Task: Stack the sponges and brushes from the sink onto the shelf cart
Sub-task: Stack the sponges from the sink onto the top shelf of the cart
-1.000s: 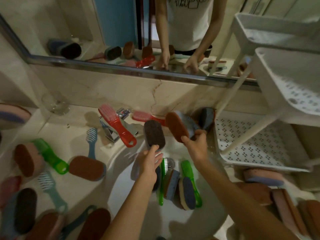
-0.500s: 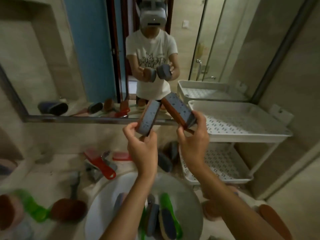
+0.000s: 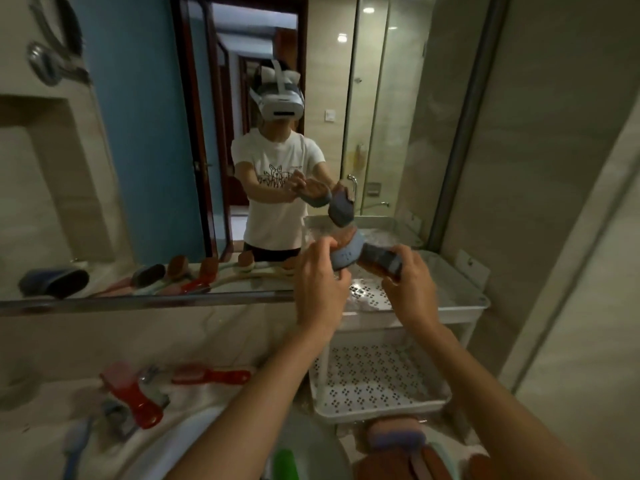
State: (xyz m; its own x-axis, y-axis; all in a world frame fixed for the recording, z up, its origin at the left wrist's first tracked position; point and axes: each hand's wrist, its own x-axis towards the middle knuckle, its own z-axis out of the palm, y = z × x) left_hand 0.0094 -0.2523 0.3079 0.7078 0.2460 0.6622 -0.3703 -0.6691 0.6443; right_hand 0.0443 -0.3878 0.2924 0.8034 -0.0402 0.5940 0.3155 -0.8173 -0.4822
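Note:
My left hand grips a blue-backed sponge with a brown scouring side. My right hand grips a second blue and brown sponge. The two sponges touch each other above the top tray of the white shelf cart. A lower perforated tray of the cart sits beneath my arms. The white sink curves along the bottom, with a green brush showing inside it.
Red brushes and a blue brush lie on the counter left of the sink. More brown and blue sponges sit at the bottom right. A mirror fills the wall ahead. A glass panel stands to the right.
Both hands have carried their sponges up and to the right, from in front of the mirror to above the cart's top tray. The sponges have come together.

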